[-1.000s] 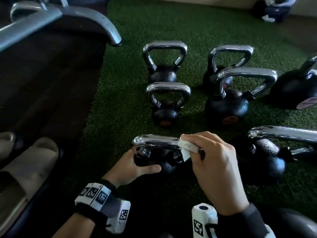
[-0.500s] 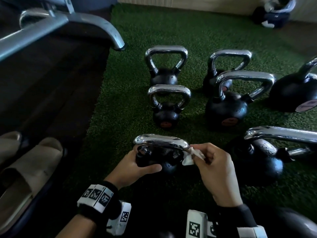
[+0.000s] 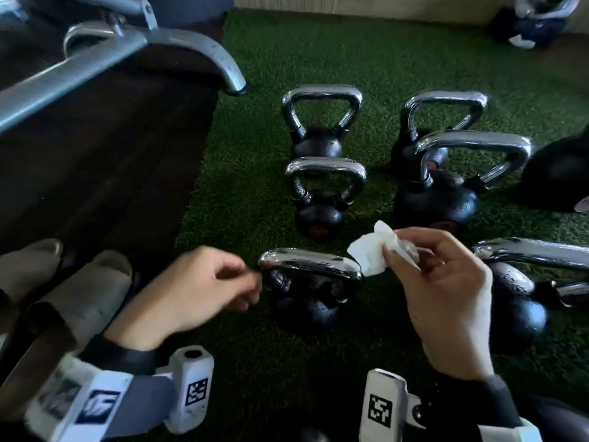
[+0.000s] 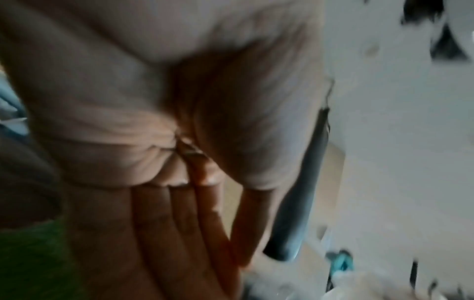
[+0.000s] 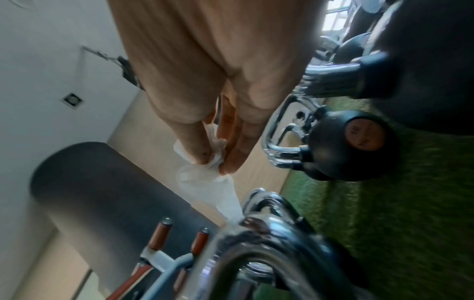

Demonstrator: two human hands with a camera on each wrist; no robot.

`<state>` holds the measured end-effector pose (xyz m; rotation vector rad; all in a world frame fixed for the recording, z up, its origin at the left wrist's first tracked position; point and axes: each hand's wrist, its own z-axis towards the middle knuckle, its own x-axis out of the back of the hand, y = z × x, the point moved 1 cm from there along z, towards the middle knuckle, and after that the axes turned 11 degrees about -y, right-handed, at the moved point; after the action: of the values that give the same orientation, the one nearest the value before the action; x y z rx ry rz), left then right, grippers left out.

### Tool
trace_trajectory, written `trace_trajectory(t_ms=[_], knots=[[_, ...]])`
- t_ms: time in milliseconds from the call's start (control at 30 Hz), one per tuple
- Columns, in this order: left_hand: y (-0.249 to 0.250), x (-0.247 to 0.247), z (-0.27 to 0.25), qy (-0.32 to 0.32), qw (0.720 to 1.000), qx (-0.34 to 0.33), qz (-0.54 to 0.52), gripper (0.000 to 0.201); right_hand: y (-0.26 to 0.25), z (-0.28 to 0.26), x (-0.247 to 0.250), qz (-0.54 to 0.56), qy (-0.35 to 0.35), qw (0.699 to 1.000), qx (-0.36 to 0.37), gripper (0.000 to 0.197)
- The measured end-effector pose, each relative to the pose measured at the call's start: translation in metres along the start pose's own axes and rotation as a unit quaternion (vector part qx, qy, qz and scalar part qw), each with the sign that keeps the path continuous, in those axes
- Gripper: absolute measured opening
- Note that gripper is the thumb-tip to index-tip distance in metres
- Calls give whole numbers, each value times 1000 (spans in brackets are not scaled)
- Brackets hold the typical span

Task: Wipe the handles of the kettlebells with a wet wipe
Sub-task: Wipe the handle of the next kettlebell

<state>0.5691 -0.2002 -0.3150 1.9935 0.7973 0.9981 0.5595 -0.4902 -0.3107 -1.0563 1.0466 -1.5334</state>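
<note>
The nearest small black kettlebell (image 3: 306, 307) stands on green turf, its chrome handle (image 3: 309, 266) lying across in front of me. My right hand (image 3: 392, 250) pinches a crumpled white wet wipe (image 3: 373, 250) between thumb and fingers, just above the handle's right end. The right wrist view shows the wipe (image 5: 205, 182) hanging from the fingertips (image 5: 231, 160) down to the handle (image 5: 269, 223). My left hand (image 3: 248, 282) hovers by the handle's left end with fingers curled, holding nothing. In the blurred left wrist view its fingers (image 4: 179, 180) fold toward the palm.
Several more chrome-handled kettlebells stand behind (image 3: 322, 202), (image 3: 439, 199) and at the right (image 3: 516, 301). A grey metal bench frame (image 3: 143, 49) crosses the dark floor at the upper left. Pale sandals (image 3: 79, 298) lie at the left. A bag (image 3: 535, 20) sits far back on the right.
My right hand has lifted the wipe off the right end of the handle. My left hand has let go of the kettlebell's body and drawn back to the left.
</note>
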Motion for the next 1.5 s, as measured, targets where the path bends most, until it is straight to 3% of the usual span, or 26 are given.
trace_trajectory(t_ms=[67,133,267,467,600,700,767,867,933,1033,1167,1333,1433,1500], knots=[[31,5,-10,44,991,-94,-90,36,-17,6,-6,37,-29,998,34,14],[55,0,-11,39,975,-141,-169,37,-32,10,-13,66,-55,994,65,22],[74,-25,3,9,961,-134,-243,37,-45,16,-28,38,-100,991,84,30],[71,-39,10,12,946,-150,-286,43,-38,17,-36,-110,-106,981,118,13],[68,-43,7,22,933,-148,-326,29,-27,16,-35,-165,-119,971,126,12],[64,-41,3,83,943,-181,-267,21,-17,12,-23,-164,-180,964,105,21],[60,-36,-2,190,951,-223,-96,18,-3,7,-12,-117,-154,979,70,32],[59,-35,-6,300,899,-282,151,11,37,-2,-5,-40,-62,997,-24,39],[58,-41,-3,304,875,-305,221,6,60,-9,-9,27,-112,990,-80,45],[57,-52,3,261,883,-293,257,20,82,-19,-23,37,-251,956,-145,50],[56,-58,4,218,892,-273,285,36,94,-19,-32,-44,-182,972,-145,24],[41,-34,1,272,893,-253,253,25,96,-21,-33,-40,-183,972,-139,21],[31,-37,-3,262,881,-267,288,28,99,-26,-33,-27,-171,975,-139,21],[20,-36,-4,265,892,-254,265,32,100,-26,-34,-24,-168,975,-145,21]])
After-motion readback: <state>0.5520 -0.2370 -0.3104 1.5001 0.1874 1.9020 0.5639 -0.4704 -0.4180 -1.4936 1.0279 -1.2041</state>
